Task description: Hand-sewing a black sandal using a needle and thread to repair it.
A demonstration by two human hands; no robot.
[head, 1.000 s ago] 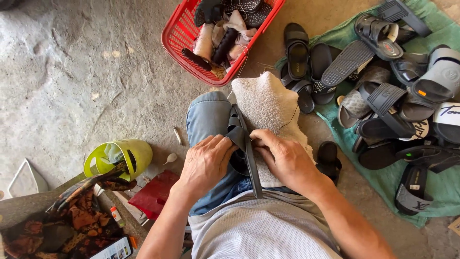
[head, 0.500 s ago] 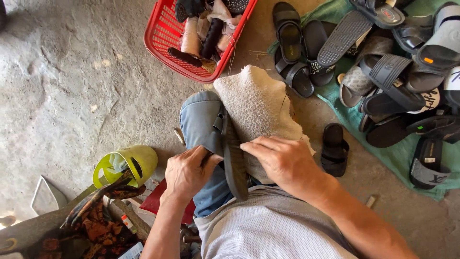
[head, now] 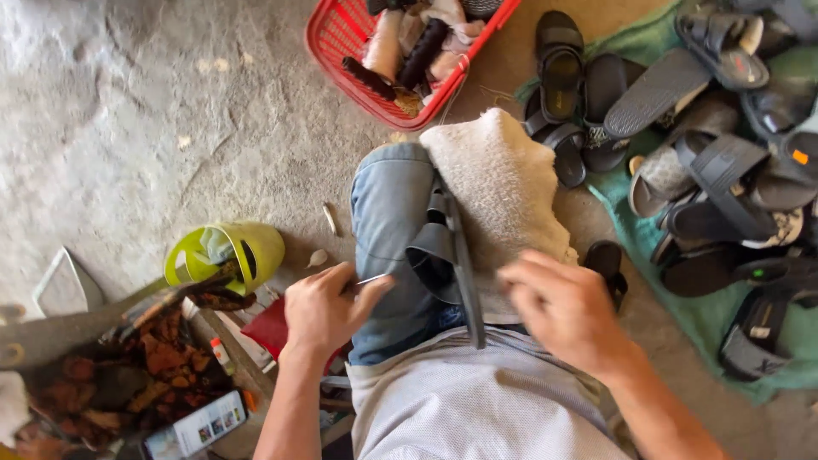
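The left hand (head: pixel 322 308) pinches a thin metal needle (head: pixel 370 278) between thumb and fingers. The right hand (head: pixel 562 311), fingers loosely curled and grasping nothing, hovers over the towel (head: pixel 498 183), just beside the dark sandal (head: pixel 447 260) standing on edge on the lap.

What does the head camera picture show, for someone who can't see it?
A dark sandal lies on its side on a towel over a person's lap. The left hand pinches a thin needle; the right hand hovers beside the sandal.
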